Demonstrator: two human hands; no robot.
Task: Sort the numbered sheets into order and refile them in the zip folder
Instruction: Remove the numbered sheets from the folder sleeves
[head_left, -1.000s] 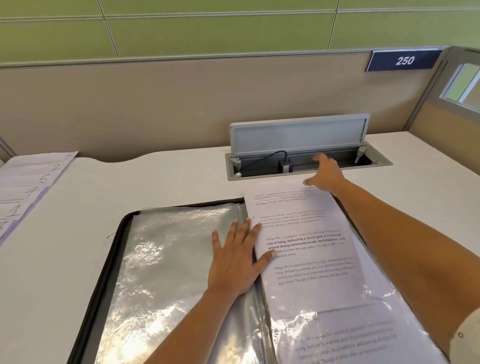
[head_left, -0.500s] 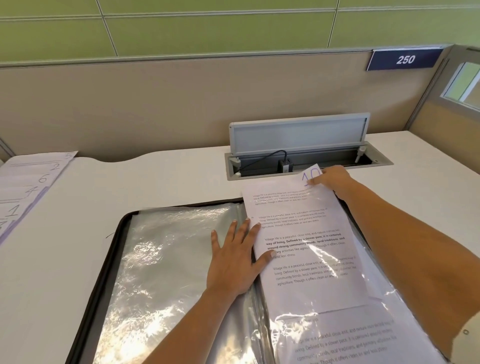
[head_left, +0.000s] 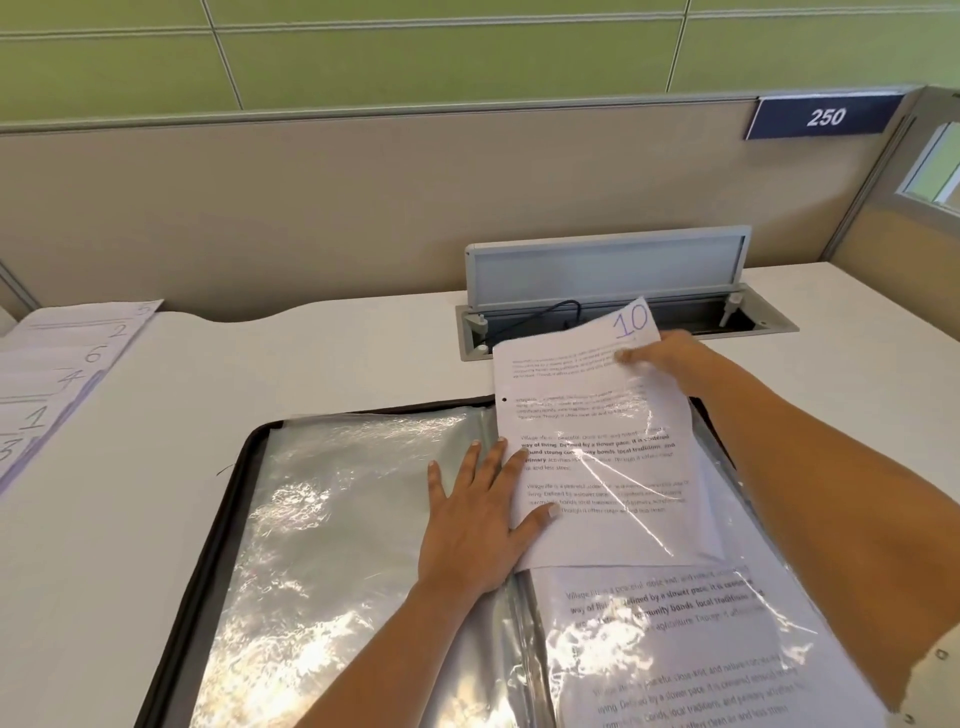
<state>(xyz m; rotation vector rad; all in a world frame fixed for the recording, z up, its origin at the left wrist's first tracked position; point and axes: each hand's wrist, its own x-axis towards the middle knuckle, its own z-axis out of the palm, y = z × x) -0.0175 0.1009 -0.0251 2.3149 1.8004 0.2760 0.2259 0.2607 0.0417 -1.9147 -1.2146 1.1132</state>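
Sheet 10 (head_left: 587, 431) lies over the right-hand page of the open zip folder (head_left: 244, 467), its long axis running from about 6 o'clock up to 12, leaning a little toward 11. Its far end juts past the folder's top edge toward the cable box (head_left: 769, 322). The right hand (head_left: 670, 358) pinches the far right corner just under the written 10, thumb on top, though the fingers are blurred. From that grip almost the whole sheet trails away toward 6 and 7 o'clock. A glare of clear plastic crosses the lower half, so that end seems to sit inside a clear sleeve (head_left: 675, 649), above another printed page showing nearer the camera. The left hand (head_left: 475, 530) lies flat with fingers spread beside the fold, thumb and fingertips touching the sheet's left edge, pinning the plastic and holding nothing. The loose pile (head_left: 57, 374), showing 2, 6, 4, 1 and 3, rests on the table (head_left: 322, 364) at 9 o'clock, well apart from the folder. Since those numbers are out of order, I judge sheets are being taken out. The sheet would need to slide along its own axis toward 12 until it clears the sleeve, then cross to 9. The left hand is nearer the pile, but the right has the paper.
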